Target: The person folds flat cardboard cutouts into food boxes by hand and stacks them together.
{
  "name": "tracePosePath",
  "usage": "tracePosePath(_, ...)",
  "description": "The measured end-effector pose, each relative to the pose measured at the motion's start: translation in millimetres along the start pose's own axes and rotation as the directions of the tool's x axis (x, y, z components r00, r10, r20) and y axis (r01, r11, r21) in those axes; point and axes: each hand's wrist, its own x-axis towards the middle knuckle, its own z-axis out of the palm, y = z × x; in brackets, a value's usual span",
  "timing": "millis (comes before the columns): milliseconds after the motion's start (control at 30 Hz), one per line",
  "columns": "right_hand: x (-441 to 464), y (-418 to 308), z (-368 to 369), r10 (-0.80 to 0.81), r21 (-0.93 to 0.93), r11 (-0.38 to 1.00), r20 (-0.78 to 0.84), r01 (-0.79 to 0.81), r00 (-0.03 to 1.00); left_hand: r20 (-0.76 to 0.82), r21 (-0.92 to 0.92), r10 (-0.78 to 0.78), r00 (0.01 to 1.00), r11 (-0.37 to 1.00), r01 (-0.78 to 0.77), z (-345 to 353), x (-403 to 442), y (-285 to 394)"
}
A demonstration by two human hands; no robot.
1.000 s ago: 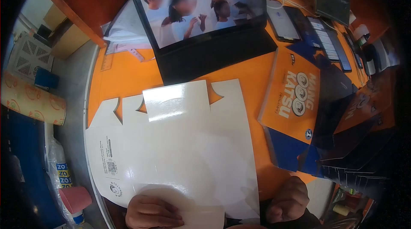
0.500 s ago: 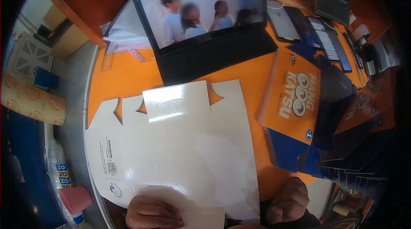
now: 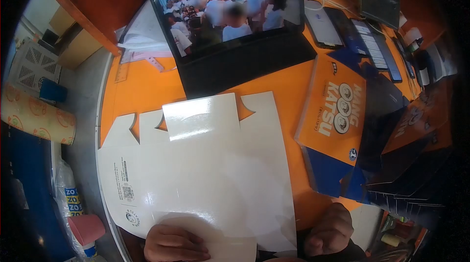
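A large white die-cut cardboard sheet (image 3: 205,178), blank side mostly up, lies flat in front of me, with cut notches along its far edge and a small printed code and logo on the left. Loosely curled, my left hand (image 3: 175,244) rests on its near edge; nothing shows in the fingers. My right hand (image 3: 330,231) forms a loose fist beside the sheet's near right corner, apart from it, and I see nothing in it. Right of the sheet lies a folded orange and blue printed box (image 3: 333,120) reading "Mang Katsu".
A tablet (image 3: 230,17) in a black case stands at the back, playing a video. Several phones (image 3: 323,27) and cables lie at the back right. More printed boxes (image 3: 416,130) are stacked on the right. Left of the orange table (image 3: 142,81) are a patterned roll (image 3: 39,115) and a red cup (image 3: 87,228).
The tablet's picture has changed to a crowded scene. Both hands, the cardboard sheet and the boxes stay in the same places.
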Motion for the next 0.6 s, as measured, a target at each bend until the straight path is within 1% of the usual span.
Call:
tracePosePath(100,-0.7,0.6,1.6,-0.005,0.001,1.0,-0.021,0.005,1.0,0.007,0.034,-0.009,1.0,0.999,0.009,-0.2,-1.3,0.9)
tracePosePath(200,-1.5,2.9,0.3,-0.024,0.005,1.0,-0.004,0.024,1.0,0.009,0.018,-0.014,1.0,1.0,0.014,-0.7,0.6,1.4)
tracePosePath(300,-2.0,2.3,2.4,-0.024,0.005,1.0,-0.031,0.024,0.999,0.02,0.021,-0.053,0.998,0.998,0.053,-2.1,3.3,4.9)
tracePosePath(600,-1.7,2.0,-1.5,-0.015,0.01,1.0,0.017,0.015,1.0,0.007,0.02,-0.054,0.999,0.998,0.054,-2.0,3.3,4.6)
